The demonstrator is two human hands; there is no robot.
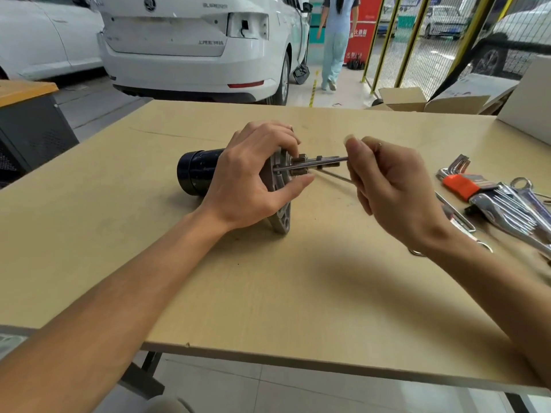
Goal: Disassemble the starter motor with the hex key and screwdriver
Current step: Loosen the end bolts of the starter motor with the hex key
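Left hand (253, 177) clamps the starter motor (198, 171) lying on its side mid-table (268, 293), fingers round the flange. Right hand (393, 189) pinches the hex key (310, 165), tip at a flange bolt. Risk: key not fully seated, could slip & round the socket, or motor rolls if grip loosens. Both wrists raised, forearms angled inward.

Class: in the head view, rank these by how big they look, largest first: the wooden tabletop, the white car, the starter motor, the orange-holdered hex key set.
1. Wooden tabletop
2. White car, though it stands farther off, so its apparent size understates it
3. Starter motor, partly covered by the left hand
4. Hex key set
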